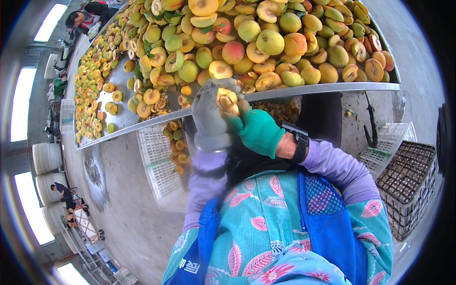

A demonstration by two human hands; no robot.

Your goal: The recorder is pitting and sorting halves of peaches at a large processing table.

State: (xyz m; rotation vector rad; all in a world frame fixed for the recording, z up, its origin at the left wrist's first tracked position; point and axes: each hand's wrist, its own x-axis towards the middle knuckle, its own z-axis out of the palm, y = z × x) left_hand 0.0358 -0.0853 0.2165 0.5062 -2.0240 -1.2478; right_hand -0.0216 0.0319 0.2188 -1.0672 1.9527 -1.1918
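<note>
In front of my chest, just at the table's near metal rim (pixel 327 88), both hands meet over a cut, yellow-fleshed peach (pixel 227 99). My left hand (pixel 209 116), in a grey glove, is closed round it from the left. From the right, my right hand (pixel 260 130), in a green knitted glove, has its fingers curled in against the same fruit. Any small tool between the fingers is hidden. Beyond the rim lies a deep heap of whole and halved peaches (pixel 270 42), some halves showing their stones.
Below the table's left side stands a white plastic crate (pixel 159 166) beside cut fruit (pixel 176 147). At right are another white crate (pixel 387 142) and a dark, dirty crate (pixel 408 175). One person (pixel 90 19) leans by the far left corner; another (pixel 64 194) stands near a cart.
</note>
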